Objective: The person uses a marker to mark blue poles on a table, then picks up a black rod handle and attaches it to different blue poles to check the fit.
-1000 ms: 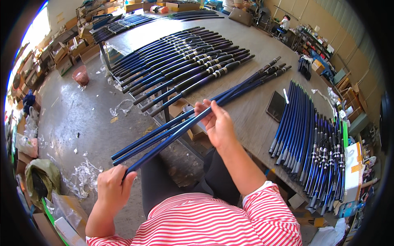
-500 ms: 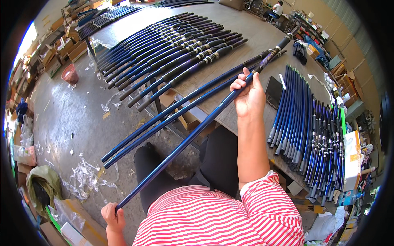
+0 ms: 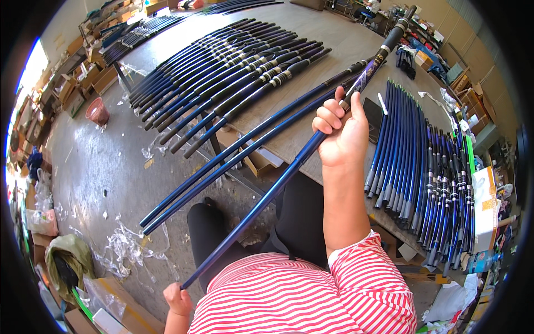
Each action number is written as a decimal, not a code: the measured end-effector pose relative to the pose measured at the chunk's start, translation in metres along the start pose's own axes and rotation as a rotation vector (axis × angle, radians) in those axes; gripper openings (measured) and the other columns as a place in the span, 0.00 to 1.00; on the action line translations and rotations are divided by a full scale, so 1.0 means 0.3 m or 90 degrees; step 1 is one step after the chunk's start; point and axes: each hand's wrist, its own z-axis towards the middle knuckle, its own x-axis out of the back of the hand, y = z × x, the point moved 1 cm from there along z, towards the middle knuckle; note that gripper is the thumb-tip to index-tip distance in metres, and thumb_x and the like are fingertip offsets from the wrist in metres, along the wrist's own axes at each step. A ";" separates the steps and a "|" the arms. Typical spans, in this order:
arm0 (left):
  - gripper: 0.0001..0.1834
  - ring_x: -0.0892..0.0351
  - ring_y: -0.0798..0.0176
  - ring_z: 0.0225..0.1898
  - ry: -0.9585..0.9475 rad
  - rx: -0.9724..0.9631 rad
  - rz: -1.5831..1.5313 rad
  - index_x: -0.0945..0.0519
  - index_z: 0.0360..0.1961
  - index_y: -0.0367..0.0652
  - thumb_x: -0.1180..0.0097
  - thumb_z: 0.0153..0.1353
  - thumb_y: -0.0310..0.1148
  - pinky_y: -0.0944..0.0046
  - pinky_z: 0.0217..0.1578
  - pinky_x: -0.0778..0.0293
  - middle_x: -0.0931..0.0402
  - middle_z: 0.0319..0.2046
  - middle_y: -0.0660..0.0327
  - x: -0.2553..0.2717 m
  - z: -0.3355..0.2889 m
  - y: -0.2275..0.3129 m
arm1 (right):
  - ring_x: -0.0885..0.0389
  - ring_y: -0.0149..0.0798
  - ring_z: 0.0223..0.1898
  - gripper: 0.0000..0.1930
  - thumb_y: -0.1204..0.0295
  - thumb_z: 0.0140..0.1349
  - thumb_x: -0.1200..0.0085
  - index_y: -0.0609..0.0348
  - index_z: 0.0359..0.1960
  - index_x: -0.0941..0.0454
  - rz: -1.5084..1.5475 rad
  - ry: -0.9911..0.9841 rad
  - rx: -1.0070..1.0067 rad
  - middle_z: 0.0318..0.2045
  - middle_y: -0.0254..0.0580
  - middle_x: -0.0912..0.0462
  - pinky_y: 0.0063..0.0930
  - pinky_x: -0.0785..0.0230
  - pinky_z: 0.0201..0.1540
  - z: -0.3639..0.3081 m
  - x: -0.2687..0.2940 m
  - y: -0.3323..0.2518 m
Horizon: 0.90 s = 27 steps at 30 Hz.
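Observation:
A long blue fishing rod (image 3: 261, 197) slants across my body, its dark handle end raised toward the far right. My left hand (image 3: 178, 299) is closed around its thin lower end near my waist. Higher up, just below the patterned part, the fingers of my right hand (image 3: 340, 131) wrap round the shaft. Beside it, two more blue rods (image 3: 250, 146) rest on the table edge and stick out over the floor. A dark flat device (image 3: 374, 114) lies partly hidden behind my right hand, with a white pen-like stick (image 3: 382, 104) next to it.
Several rods with black grips (image 3: 233, 78) lie in a row on the grey table (image 3: 328, 33). At right are blue rod sections (image 3: 396, 156) and shorter ringed pieces (image 3: 442, 189). A red bucket (image 3: 97, 111), plastic scraps (image 3: 125, 245) and cardboard boxes (image 3: 119, 300) are on the floor.
The held rod has shifted up and to the right, its handle end reaching farther over the table. My left hand has moved right, toward my body; both hands still grip the rod.

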 end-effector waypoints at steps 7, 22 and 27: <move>0.27 0.32 0.42 0.16 -0.159 0.022 -0.150 0.33 0.14 0.41 0.61 0.60 0.52 0.50 0.18 0.38 0.35 0.11 0.49 -0.069 0.027 0.022 | 0.57 0.19 0.10 0.22 0.44 0.62 0.62 0.49 0.23 0.37 0.081 -0.207 -0.065 0.11 0.21 0.51 0.15 0.64 0.11 0.026 0.010 -0.077; 0.40 0.45 0.72 0.12 -0.445 0.088 -0.736 0.37 0.09 0.43 0.74 0.58 0.68 0.69 0.14 0.52 0.42 0.08 0.67 -0.032 0.548 0.384 | 0.51 0.27 0.07 0.31 0.35 0.53 0.61 0.51 0.14 0.45 0.159 -0.688 -0.270 0.06 0.29 0.44 0.22 0.56 0.10 -0.302 -0.117 0.206; 0.46 0.30 0.60 0.17 -0.414 0.154 -1.138 0.25 0.36 0.32 0.74 0.55 0.71 0.68 0.21 0.36 0.26 0.23 0.53 -0.045 0.615 0.497 | 0.34 0.27 0.18 0.24 0.47 0.59 0.53 0.59 0.29 0.33 -0.103 -0.637 -0.231 0.22 0.36 0.33 0.22 0.39 0.18 -0.380 0.008 0.307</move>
